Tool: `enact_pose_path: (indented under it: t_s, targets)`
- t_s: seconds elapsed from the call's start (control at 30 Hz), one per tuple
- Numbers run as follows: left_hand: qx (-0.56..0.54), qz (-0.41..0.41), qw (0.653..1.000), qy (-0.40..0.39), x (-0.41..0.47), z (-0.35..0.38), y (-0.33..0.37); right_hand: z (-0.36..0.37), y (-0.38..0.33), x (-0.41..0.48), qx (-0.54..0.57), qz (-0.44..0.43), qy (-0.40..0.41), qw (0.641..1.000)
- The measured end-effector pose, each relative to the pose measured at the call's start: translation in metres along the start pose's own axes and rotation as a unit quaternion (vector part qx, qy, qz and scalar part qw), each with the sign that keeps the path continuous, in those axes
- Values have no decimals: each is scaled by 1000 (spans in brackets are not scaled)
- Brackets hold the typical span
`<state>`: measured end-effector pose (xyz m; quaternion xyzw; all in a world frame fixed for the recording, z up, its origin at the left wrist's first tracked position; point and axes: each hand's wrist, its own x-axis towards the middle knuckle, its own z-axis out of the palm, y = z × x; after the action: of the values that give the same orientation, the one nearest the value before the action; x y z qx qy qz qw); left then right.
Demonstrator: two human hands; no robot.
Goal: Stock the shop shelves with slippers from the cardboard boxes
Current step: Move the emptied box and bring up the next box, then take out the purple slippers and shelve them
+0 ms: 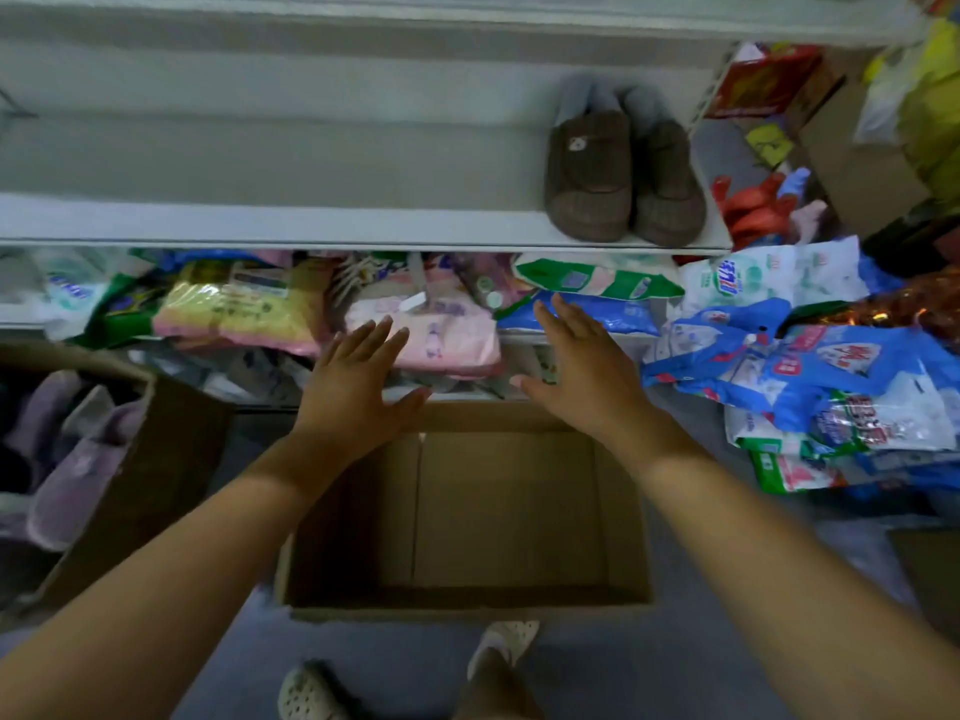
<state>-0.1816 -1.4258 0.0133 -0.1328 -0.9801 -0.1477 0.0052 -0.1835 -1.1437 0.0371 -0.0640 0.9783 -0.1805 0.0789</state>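
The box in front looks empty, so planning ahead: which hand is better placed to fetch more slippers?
Probably left. The left hand is open and nearer the box of lilac slippers on that side; the right hand, also open, must reach across the empty box.

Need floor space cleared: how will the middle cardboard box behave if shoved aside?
The cardboard box shows only its bare bottom, so it is probably light and should slide readily on the floor. Its open top and thin walls may flex or skew if pushed at one corner.
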Motion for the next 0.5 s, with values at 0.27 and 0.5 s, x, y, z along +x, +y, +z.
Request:
enact_pose_path:
  t_s: [0.27, 0.5]
  targets:
    - [65, -31, 997, -2, -163, -89, -138, 50, -196, -67, -31, -31, -48, 998]
    - [96, -97, 990, 30, -289, -147, -241, 105, -338, -105, -53, -87, -47, 994]
